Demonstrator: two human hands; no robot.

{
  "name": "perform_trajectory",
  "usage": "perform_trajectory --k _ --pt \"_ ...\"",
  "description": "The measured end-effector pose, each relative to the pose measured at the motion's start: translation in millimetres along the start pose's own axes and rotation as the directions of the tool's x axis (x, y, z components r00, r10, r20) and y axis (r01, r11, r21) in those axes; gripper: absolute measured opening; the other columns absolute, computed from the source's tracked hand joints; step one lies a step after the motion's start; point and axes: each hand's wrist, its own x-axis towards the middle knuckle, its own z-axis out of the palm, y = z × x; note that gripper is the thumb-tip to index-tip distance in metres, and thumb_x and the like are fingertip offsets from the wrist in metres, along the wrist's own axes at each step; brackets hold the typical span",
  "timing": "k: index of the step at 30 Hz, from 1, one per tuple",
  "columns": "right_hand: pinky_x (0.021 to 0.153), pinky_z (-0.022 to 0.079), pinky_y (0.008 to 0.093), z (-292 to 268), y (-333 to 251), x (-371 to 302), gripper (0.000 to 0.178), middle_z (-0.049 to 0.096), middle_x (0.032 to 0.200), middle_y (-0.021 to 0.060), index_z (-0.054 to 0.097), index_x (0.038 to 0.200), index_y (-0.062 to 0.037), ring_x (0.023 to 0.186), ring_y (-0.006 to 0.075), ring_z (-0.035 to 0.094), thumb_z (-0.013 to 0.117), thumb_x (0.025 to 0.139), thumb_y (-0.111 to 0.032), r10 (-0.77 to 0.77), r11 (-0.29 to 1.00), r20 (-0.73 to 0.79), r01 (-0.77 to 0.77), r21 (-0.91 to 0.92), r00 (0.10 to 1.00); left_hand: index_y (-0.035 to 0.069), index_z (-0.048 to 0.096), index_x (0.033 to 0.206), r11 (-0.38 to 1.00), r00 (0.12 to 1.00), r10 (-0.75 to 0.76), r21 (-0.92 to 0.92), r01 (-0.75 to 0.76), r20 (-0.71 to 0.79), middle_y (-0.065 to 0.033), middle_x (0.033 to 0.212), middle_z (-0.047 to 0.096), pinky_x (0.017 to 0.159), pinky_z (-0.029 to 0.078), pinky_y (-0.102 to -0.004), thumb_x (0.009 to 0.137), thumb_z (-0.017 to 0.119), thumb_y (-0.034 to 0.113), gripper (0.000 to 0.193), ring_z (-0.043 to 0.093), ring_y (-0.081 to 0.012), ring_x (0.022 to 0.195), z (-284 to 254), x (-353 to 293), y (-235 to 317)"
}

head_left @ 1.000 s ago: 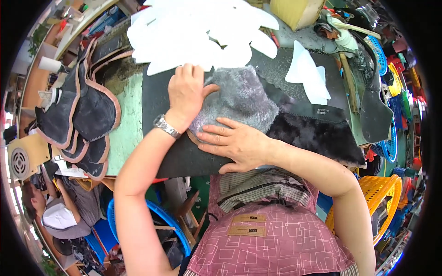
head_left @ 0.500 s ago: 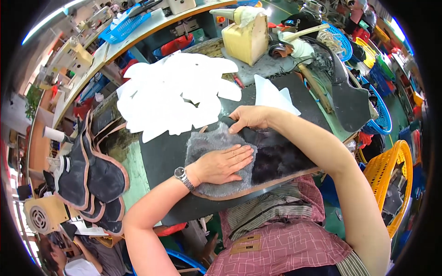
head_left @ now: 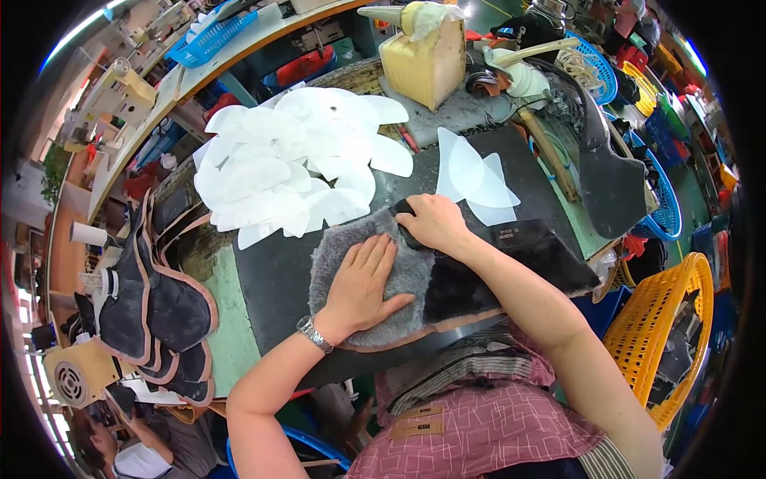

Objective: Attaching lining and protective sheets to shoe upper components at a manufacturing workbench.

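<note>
A soft, two-toned plush piece, grey at the left and black at the right [head_left: 411, 279], lies along the near edge of a table covered by a black mat [head_left: 275, 279]. A thin tan border [head_left: 375, 349] runs along the side of the piece closest to the person.

The left hand [head_left: 363, 283] rests palm down on the grey fur, its four fingers straight and nearly pressed together, the thumb stretched apart to the right. A silver metal watch [head_left: 313, 334] circles that wrist. The right hand [head_left: 439, 223] is at the piece's far side, where grey meets black; its fingers are curled, with thumb and forefinger pinching the dark edge. Its forearm crosses above the black fur.

Toward the table's far left corner is a loose heap of thin, white, rounded flat pieces [head_left: 275, 164]. Just beyond the right hand, a few translucent white pointed pieces [head_left: 475, 176] overlap. Near the far edge stands a cream-yellow block [head_left: 423, 64], and at the right side lies a long wooden handle [head_left: 550, 156].

Dark panels trimmed in tan [head_left: 179, 311] hang at the left side. A yellow-orange plastic basket [head_left: 666, 335] is off the near right corner. The person wears a pink apron patterned with pale squares [head_left: 479, 423].
</note>
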Motion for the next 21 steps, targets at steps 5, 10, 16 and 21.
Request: perform_trajectory --k 5,10,16,21 --pt "0.074 0.049 0.0452 -18.7 0.0 -6.3 0.037 0.064 0.083 0.0203 0.064 0.082 -0.0001 0.084 0.0374 0.061 0.063 0.075 -0.036 0.031 0.974 0.264 -0.088 0.208 0.964 -0.003 0.042 0.126 0.998 0.975 0.052 0.056 -0.041 -0.214 -0.0233 0.137 0.034 0.104 0.024 -0.0490 0.078 0.064 0.039 0.068 0.031 -0.0371 0.128 5.5 -9.2 3.4" --pt "0.063 0.047 0.0470 -3.3 -3.4 -24.9 0.030 0.062 0.072 0.0179 0.057 0.075 -0.0019 0.071 0.0378 0.060 0.061 0.080 -0.031 -0.117 0.983 -0.099 0.129 0.127 0.988 -0.003 0.031 0.132 0.937 0.820 -0.328 -0.049 0.346 -0.469 -0.0210 0.130 0.039 0.103 0.019 -0.0557 0.070 0.073 0.038 0.086 0.036 -0.0360 0.121 21.4 11.1 -2.8" --pt "0.051 0.042 0.0452 10.4 -8.3 -28.3 0.027 0.054 0.059 0.0160 0.048 0.069 -0.0032 0.060 0.0376 0.056 0.061 0.082 -0.023 -0.243 0.951 -0.408 0.298 0.077 0.880 0.003 0.046 0.120 0.932 0.786 -0.049 0.255 0.258 -0.616 -0.0123 0.108 0.053 0.090 0.033 -0.0456 0.070 0.074 0.036 0.066 0.048 -0.0291 0.106 7.4 5.3 3.6" --pt "0.051 0.042 0.0460 0.3 4.5 -37.6 0.027 0.054 0.059 0.0175 0.049 0.070 -0.0033 0.060 0.0382 0.056 0.062 0.082 -0.024 -0.375 0.898 -0.314 0.426 0.109 0.872 0.005 0.052 0.092 0.703 0.733 -0.677 -0.240 0.670 0.065 -0.0109 0.075 0.062 0.066 0.046 -0.0368 0.067 0.077 0.031 0.044 0.061 -0.0319 0.076 -50.2 18.3 25.6"
